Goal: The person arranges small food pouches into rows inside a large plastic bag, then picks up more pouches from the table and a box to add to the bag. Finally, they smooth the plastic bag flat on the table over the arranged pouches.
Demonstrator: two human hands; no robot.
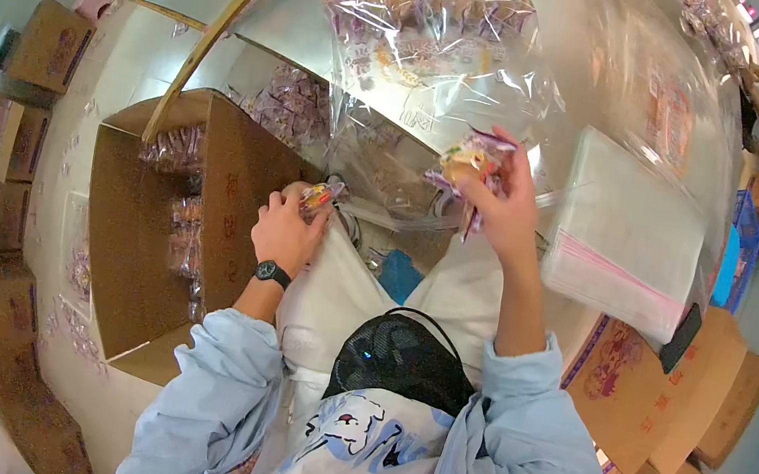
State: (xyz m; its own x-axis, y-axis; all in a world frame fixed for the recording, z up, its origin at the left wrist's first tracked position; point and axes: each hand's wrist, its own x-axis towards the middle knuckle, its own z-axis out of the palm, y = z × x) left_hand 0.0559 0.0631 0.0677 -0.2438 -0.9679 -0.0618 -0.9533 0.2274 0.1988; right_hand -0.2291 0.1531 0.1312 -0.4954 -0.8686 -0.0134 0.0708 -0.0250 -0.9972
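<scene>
The right hand [505,201] is raised in front of the person, fingers pinched around a small bunch of colourfully wrapped snack packets [467,159], held at the mouth of a large clear plastic bag [434,44] that already carries a row of similar packets along its far side; the left hand [284,230], a black watch [273,272] on its wrist, sits lower and to the left, fingers curled on another small wrapped packet [319,194] just beside the near wall of an open brown cardboard box [146,237]; inside that box, stacked wrapped packets show against its far-left wall; to the right lies a flat stack of clear empty plastic bags with a pink strip [626,235], resting on printed cardboard cartons [648,386]; more closed cartons line the far left. By the look of it the step in hand is filling the clear bag with packets taken from the box; the right hand's bunch seems about to go in; the next move likely calls for steadying the bag's limp opening so the packets drop inside rather than slide off the film, then bringing the left hand's packet up to follow.
</scene>
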